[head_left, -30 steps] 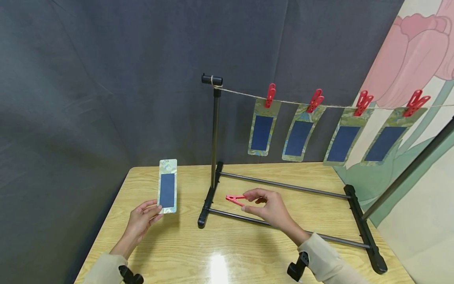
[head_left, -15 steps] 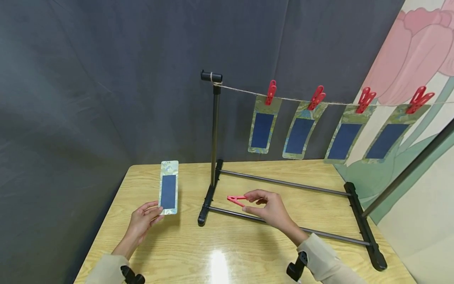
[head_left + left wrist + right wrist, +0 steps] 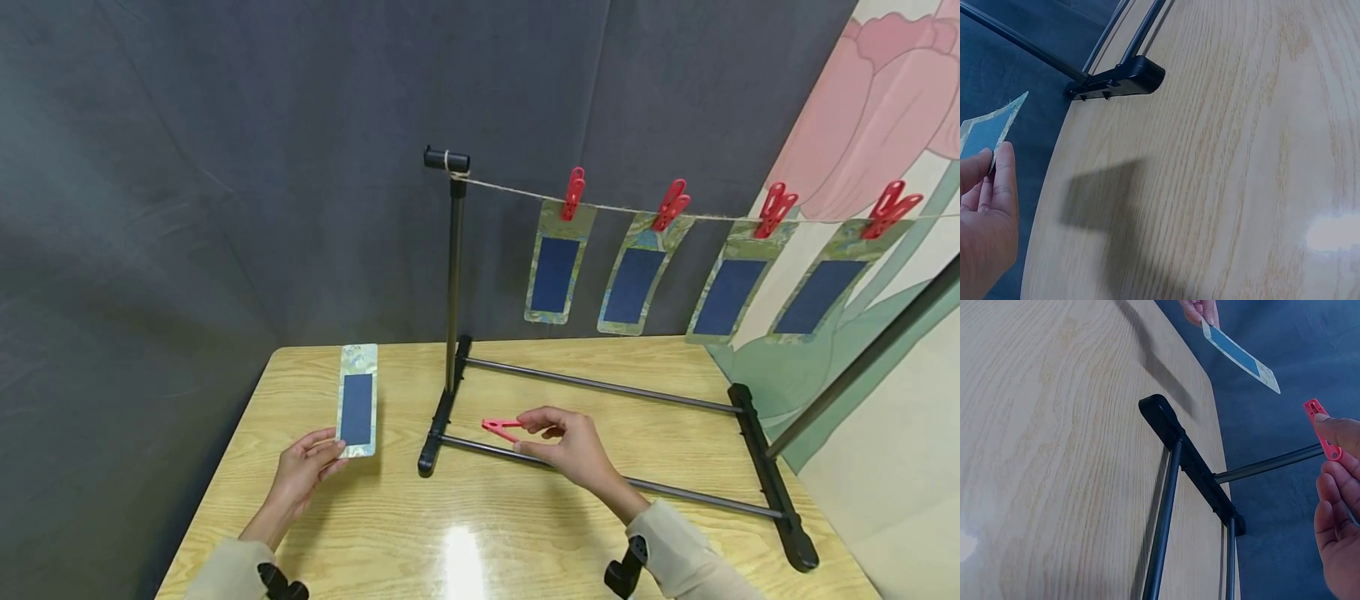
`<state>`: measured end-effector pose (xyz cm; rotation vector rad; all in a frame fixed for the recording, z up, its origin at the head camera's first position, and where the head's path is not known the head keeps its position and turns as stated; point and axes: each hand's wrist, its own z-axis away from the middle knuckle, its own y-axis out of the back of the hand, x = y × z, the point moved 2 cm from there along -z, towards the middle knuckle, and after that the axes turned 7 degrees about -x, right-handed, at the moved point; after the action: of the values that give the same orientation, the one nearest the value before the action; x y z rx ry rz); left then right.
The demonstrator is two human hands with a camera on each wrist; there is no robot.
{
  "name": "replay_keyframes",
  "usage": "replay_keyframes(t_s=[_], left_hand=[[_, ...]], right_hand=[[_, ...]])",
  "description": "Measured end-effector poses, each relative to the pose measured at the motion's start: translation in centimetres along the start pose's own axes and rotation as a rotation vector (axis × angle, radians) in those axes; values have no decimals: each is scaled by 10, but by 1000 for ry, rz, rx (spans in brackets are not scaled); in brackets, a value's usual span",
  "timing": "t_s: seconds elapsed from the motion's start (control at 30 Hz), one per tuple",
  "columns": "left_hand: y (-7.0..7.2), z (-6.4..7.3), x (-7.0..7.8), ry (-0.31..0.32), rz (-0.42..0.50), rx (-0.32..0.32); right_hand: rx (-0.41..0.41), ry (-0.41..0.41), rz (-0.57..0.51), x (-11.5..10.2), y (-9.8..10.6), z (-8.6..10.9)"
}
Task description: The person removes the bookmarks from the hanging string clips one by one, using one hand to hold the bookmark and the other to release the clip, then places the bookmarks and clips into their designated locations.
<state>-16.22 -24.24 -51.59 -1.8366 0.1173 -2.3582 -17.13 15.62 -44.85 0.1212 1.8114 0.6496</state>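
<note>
Card (image 3: 357, 408) stands pinched in the left grip (image 3: 303, 471) toward the counter's (image 3: 405, 533) far-left corner, peg (image 3: 495, 426) pinched in the right grip (image 3: 570, 446), seemingly readied for hanging, which would next call for raising both to the string (image 3: 502, 189).

A slim rectangular card (image 3: 357, 402), blue in the middle with a pale patterned border, is held nearly upright at its lower left corner by the left hand (image 3: 303, 467). A pinkish-red clip (image 3: 498, 426) is pinched by its spread handles in the right hand (image 3: 567, 446), its nose pointed toward the card.
</note>
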Motion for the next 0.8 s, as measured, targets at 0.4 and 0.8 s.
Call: replay_keyframes(t_s=[0.4,0.8], left_hand=[[3,-1,-11,9,5,9],[2,-1,-19,14,-9,20]], right_hand=[[-16,-46,-15,9,-6,4],[-15,-105,-13,14,-13,8]])
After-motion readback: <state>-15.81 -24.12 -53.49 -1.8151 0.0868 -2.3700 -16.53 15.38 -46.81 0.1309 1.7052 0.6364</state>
